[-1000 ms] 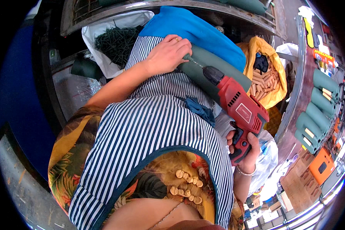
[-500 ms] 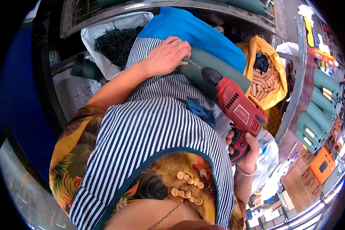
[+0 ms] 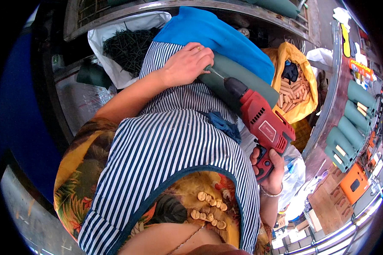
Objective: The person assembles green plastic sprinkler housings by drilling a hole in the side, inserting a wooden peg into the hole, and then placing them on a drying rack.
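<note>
A dark green cylinder [image 3: 242,72] lies slantwise across my lap, over a striped apron and a blue cloth [image 3: 225,38]. My left hand [image 3: 188,63] rests at its near-left end, fingers bent and pinching a small dark green piece [image 3: 208,68] whose full shape they hide. From the right, my right hand [image 3: 271,167] wraps round the handle of a red and black power drill [image 3: 264,123]. The thin bit in its black chuck points at the pinched green piece and appears to meet it.
A white sack [image 3: 98,42] of thin dark green sticks stands beyond my left arm. To the right, a yellow sack [image 3: 308,95] holds wooden pegs. Several green cylinders [image 3: 349,131] and an orange case [image 3: 356,185] sit on the bench at far right. A metal-framed rack [image 3: 157,6] runs along the far side.
The drill has shifted slightly down and left, and more of its bit shows. My left hand stays nearly in place, still pinching the green piece.
</note>
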